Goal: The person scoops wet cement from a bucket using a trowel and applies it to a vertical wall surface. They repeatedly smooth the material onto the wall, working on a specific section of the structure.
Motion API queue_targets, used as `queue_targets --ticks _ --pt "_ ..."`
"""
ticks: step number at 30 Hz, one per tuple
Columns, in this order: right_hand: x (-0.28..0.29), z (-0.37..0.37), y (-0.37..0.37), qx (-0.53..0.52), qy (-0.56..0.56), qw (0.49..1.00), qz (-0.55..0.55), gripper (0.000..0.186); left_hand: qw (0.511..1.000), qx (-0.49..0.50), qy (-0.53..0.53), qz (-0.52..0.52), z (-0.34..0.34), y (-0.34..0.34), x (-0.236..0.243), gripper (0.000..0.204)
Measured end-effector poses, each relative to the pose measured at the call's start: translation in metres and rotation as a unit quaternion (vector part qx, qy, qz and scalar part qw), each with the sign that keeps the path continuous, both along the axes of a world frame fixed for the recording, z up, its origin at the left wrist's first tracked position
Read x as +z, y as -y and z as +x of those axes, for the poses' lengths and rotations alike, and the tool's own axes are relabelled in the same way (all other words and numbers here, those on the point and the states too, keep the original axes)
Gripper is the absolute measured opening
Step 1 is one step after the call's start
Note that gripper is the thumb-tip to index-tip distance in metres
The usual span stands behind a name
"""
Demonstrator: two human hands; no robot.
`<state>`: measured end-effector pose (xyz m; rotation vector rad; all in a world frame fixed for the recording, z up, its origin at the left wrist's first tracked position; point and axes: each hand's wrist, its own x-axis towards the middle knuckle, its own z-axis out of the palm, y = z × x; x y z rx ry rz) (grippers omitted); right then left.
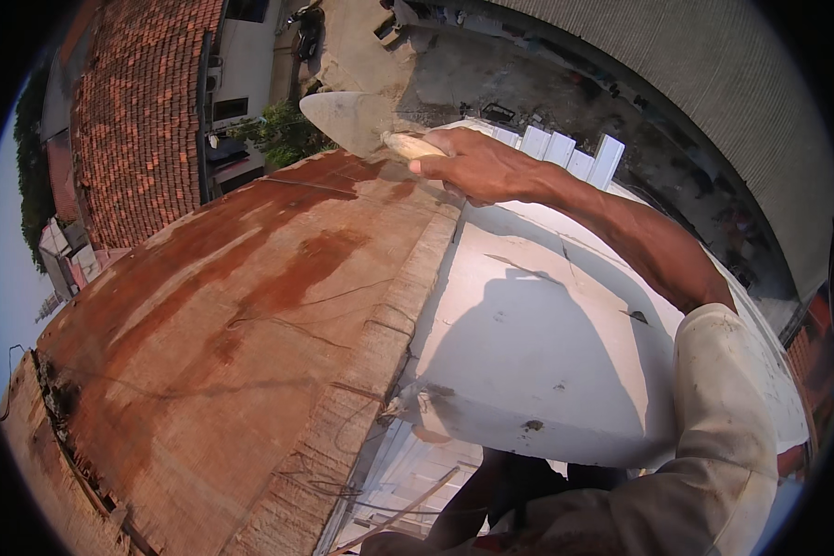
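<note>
My right hand [477,167] reaches out past the far end of the white wall and is closed around the pale wooden handle of a trowel [343,119]. The trowel's rounded grey blade points left, above the far edge of a brown wooden board [278,306]. Wet-looking reddish-brown streaks mark the board's surface. Beside it on the right runs the smooth white wall top [547,352], with a shadow across it. I cannot make out my left hand anywhere in view.
Thin wires [315,482] lie along the board's near right edge. White corrugated sheets [570,157] stand beyond my right forearm. Far below are a paved yard [473,74], a green bush [283,134] and a house with an orange tiled roof [144,102]. A grey roof [713,83] spans the right.
</note>
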<state>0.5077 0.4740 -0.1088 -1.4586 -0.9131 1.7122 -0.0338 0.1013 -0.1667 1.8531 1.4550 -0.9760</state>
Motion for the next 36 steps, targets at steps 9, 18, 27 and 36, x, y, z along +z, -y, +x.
queue_targets --ticks 9,18,27,36 --pt "0.025 0.012 0.017 0.011 0.053 0.999 0.003 0.052 1.000 -0.013 0.007 0.011 -0.004 0.009 -0.001 0.061" --pt "0.067 -0.002 0.029 -0.034 0.022 0.993 0.108 0.056 1.000 -0.023 0.007 0.012 -0.005 0.017 0.003 0.060" --pt "-0.008 -0.041 0.034 -0.057 0.122 0.955 0.264 0.065 0.999 -0.031 0.011 0.012 -0.002 0.015 0.000 0.059" --pt "-0.036 -0.007 0.016 -0.017 0.051 0.998 -0.041 0.045 0.999 -0.028 0.003 0.018 -0.002 0.023 -0.001 0.057"
